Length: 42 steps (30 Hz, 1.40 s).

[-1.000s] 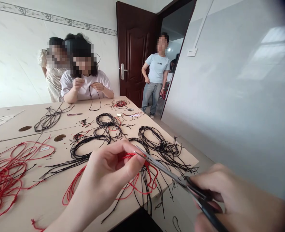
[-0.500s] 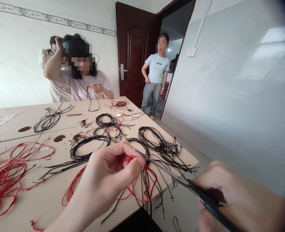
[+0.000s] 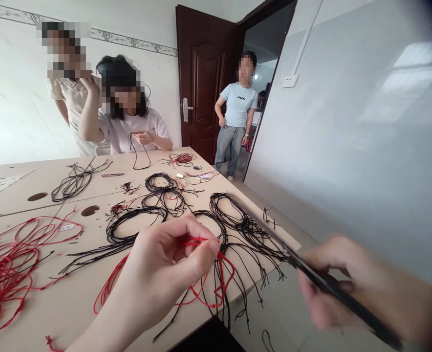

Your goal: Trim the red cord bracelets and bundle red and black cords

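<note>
Between the thumb and fingers of my left hand (image 3: 179, 259) is a pinched red cord (image 3: 223, 281), its loops dangling below over the table edge. My right hand (image 3: 336, 283) grips a pair of scissors (image 3: 292, 256) with black handles. The blades point up and left, blurred by motion, and stand apart from the red cord. Under and beyond my left hand lie coiled black cords (image 3: 238, 215), their loose ends hanging past the edge. Another black coil (image 3: 137, 215) rests just behind my left wrist.
A tangled heap of red cord (image 3: 3, 274) covers the table's left side. Short clippings (image 3: 118, 209) lie near a round hole (image 3: 90, 210). Across the table a seated person (image 3: 128, 122) holds a black cord; two others stand, one by the brown door (image 3: 205, 83).
The scissors have swung up and away to the right from the red cord at my left fingertips. My left hand stays put. The person at the back left has straightened up.
</note>
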### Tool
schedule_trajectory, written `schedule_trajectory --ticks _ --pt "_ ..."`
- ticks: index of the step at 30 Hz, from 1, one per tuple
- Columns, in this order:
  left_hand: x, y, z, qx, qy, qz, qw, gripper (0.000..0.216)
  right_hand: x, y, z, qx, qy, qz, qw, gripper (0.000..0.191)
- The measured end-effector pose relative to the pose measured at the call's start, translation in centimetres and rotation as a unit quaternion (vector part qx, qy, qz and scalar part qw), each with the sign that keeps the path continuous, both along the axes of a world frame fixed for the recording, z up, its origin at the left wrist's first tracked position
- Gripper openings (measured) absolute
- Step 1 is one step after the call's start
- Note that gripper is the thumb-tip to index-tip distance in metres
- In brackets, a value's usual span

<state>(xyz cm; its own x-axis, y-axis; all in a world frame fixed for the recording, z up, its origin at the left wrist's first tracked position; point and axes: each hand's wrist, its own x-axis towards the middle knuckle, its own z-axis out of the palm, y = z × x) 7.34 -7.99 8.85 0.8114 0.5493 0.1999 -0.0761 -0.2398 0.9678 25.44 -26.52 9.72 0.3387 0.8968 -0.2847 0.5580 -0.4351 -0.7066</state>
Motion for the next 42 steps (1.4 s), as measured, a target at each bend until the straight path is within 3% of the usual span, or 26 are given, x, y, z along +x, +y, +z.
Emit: schedule_trajectory --ticks 4,9,13,20,28,33,39,42 --pt "0.1 -0.5 0.0 0.054 0.012 0.048 0.997 0.016 0.6 2.5 1.1 0.036 0.126 0.016 0.991 0.034" --pt "0.1 -0.6 -0.7 0.225 0.036 0.095 0.969 0.013 -0.4 5.6 2.1 0.111 0.115 0.025 0.987 0.025" --pt "0.4 -0.7 -1.1 0.301 0.012 0.115 0.947 0.014 -1.5 6.9 2.9 0.139 0.124 0.040 0.982 0.023" --pt "0.4 -0.7 -1.3 0.380 0.045 0.127 0.915 0.016 -1.8 7.7 2.6 0.135 0.122 0.059 0.982 0.015" --pt "0.4 -0.5 -1.4 0.372 0.037 0.121 0.919 0.015 -1.6 8.3 2.2 0.176 0.071 0.050 0.981 0.016" --pt "0.1 -0.5 -1.0 0.352 0.025 0.126 0.927 0.015 1.6 9.7 0.8 0.207 -0.005 0.000 0.978 0.014" --pt "-0.1 -0.4 -1.0 0.335 0.028 0.139 0.932 0.015 9.3 15.3 -3.2 0.152 -0.155 -0.071 0.974 0.022" --pt "-0.1 -0.3 -0.9 0.345 0.009 0.135 0.929 0.016 12.6 18.3 -4.9 0.091 -0.204 -0.088 0.971 0.023"
